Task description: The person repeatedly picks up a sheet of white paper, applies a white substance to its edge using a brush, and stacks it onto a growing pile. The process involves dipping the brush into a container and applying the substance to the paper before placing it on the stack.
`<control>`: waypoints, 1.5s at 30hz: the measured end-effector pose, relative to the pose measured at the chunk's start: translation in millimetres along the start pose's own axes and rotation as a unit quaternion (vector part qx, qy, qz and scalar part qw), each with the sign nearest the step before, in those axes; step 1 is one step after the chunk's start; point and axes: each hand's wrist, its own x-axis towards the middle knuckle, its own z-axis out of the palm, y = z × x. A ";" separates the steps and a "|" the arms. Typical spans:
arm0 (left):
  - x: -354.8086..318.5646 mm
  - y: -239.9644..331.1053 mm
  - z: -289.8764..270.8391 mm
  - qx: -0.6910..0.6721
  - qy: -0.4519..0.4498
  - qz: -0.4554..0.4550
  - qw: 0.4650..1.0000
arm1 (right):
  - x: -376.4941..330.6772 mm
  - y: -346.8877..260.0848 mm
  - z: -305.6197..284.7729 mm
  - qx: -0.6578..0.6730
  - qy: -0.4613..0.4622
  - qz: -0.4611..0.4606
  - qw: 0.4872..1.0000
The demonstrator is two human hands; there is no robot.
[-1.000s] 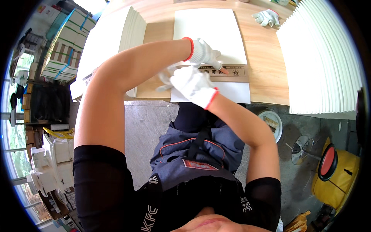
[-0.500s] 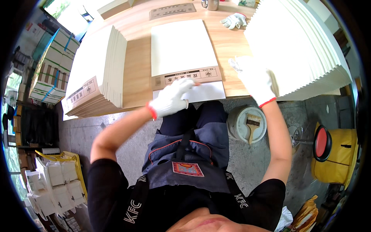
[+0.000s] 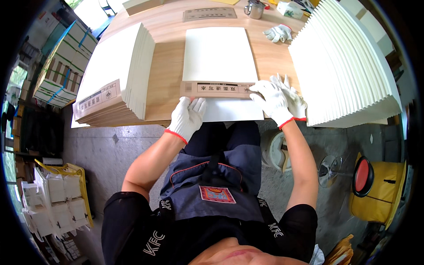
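Note:
A white sheet stack (image 3: 219, 55) lies on the wooden table (image 3: 168, 66) in front of me, with a brown printed paper strip (image 3: 216, 88) across its near part. My left hand (image 3: 187, 117), in a white glove with a red cuff, presses flat on the sheet's near left corner just below the strip. My right hand (image 3: 274, 100), gloved the same way, rests on the strip's right end, beside another white glove (image 3: 295, 98) lying at the edge of the right pile.
A tall stack of banded white sheets (image 3: 115, 79) stands at the left, and a fanned pile of white sheets (image 3: 349, 66) at the right. A loose glove (image 3: 278, 32), a metal cup (image 3: 255, 9) and another brown strip (image 3: 210, 14) lie at the far side. A yellow bin (image 3: 380, 190) stands on the floor.
My right hand came back from the fanned pile to the strip's right end. My left hand slid down onto the sheet's near left corner. The view tilted slightly.

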 end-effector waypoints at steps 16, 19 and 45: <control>-20.3 77.1 19.7 0.233 -0.059 0.133 0.962 | 80.7 27.5 46.0 0.614 -0.014 0.294 0.732; -51.7 103.2 -5.0 0.309 -0.126 0.203 0.921 | 78.8 -14.8 34.9 0.662 0.050 0.264 0.700; -65.2 353.6 -183.1 0.593 0.227 0.435 0.638 | 248.4 -271.4 104.7 0.175 -0.069 0.056 0.981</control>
